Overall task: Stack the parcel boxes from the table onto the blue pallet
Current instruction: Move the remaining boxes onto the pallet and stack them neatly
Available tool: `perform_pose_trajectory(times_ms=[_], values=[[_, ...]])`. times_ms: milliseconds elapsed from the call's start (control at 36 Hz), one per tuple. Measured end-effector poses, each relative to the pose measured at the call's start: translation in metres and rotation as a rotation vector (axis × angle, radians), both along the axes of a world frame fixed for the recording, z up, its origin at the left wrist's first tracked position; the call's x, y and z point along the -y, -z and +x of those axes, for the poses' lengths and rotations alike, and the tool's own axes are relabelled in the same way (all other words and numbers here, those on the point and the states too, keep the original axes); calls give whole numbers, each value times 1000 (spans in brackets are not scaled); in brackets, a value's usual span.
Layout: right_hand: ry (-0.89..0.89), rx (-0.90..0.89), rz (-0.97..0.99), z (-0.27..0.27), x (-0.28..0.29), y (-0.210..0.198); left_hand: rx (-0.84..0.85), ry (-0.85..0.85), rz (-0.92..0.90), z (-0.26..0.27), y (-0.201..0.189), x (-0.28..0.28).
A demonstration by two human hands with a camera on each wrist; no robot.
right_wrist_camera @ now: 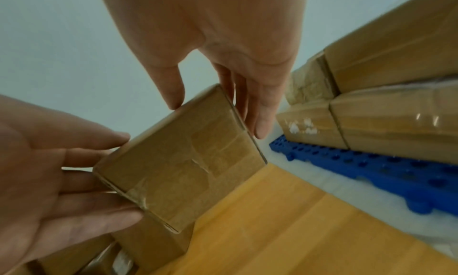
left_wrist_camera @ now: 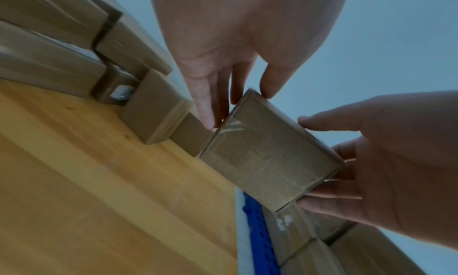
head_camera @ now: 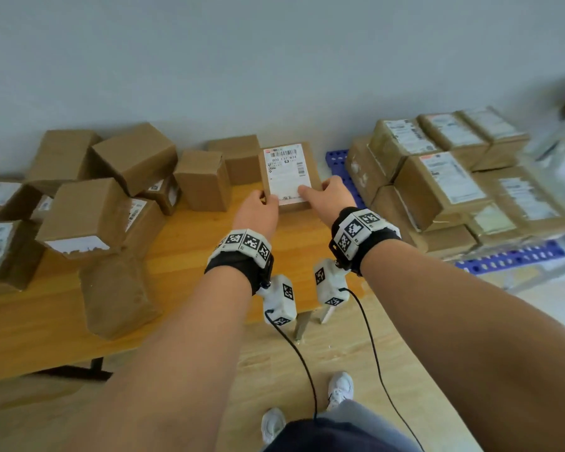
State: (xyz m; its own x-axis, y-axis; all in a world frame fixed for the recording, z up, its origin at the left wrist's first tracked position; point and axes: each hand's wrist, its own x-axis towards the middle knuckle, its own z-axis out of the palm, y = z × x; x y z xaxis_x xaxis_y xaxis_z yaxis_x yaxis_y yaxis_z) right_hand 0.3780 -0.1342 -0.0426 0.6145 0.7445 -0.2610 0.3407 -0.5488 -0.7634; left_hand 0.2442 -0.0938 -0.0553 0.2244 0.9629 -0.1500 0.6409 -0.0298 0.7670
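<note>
A brown parcel box (head_camera: 287,176) with a white shipping label sits between both hands at the far right end of the wooden table (head_camera: 193,256). My left hand (head_camera: 265,200) holds its left side, thumb on top and fingers down the side (left_wrist_camera: 208,111). My right hand (head_camera: 310,190) holds the right side the same way, as the right wrist view shows (right_wrist_camera: 260,122). The box's taped near face (left_wrist_camera: 270,158) is tilted. I cannot tell whether the box touches the table. The blue pallet (head_camera: 340,168) lies just right of the table, loaded with stacked parcels (head_camera: 444,177).
Several more brown boxes (head_camera: 134,158) are piled over the table's left and back. One box (head_camera: 238,158) stands right behind the held one. A grey wall runs close behind everything. Bare pallet grid (right_wrist_camera: 371,165) shows in front of the stacked parcels.
</note>
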Motion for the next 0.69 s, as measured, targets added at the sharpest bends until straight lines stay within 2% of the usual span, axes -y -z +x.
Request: perform_pose_trajectory(times_ms=[306,472,694], values=[[198,17,213,75,41,-55,108,125,137,86,-66,28],[272,2,311,129,70,-68,205,109,162,152,-84,55],[259,66,342,237,118,-78,251,98,160,255,-92,102]])
